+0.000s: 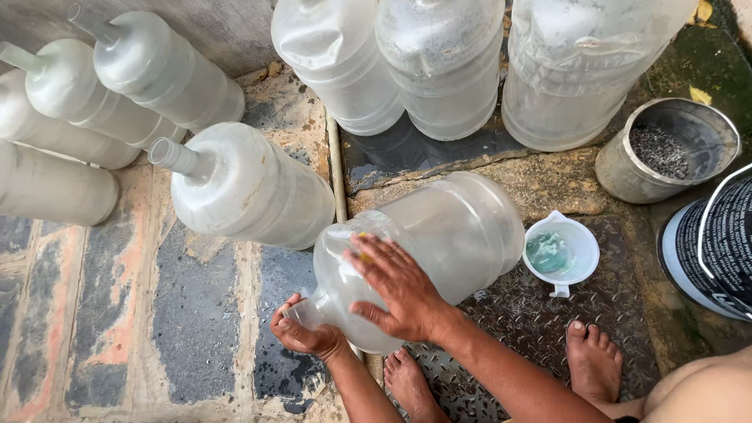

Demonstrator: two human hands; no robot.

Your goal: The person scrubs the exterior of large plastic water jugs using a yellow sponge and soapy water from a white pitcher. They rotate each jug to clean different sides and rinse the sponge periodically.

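At the centre of the frame, a large clear water jug (423, 251) is lying tilted on the floor. The left hand (307, 335) is gripping its neck with closed fingers; the right hand (395, 290) is pressing open fingers on its shoulder, beside a small white jug (561, 252).

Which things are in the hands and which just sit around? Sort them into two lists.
In hand:
- tilted clear jug, left hand at its neck, right hand flat on its shoulder

Lying about:
- cloudy jugs on their sides
- upright jugs
- white scoop
- metal can
- dark bucket

Bare paving (196, 329) lies left; upright jugs (439, 70) block ahead.
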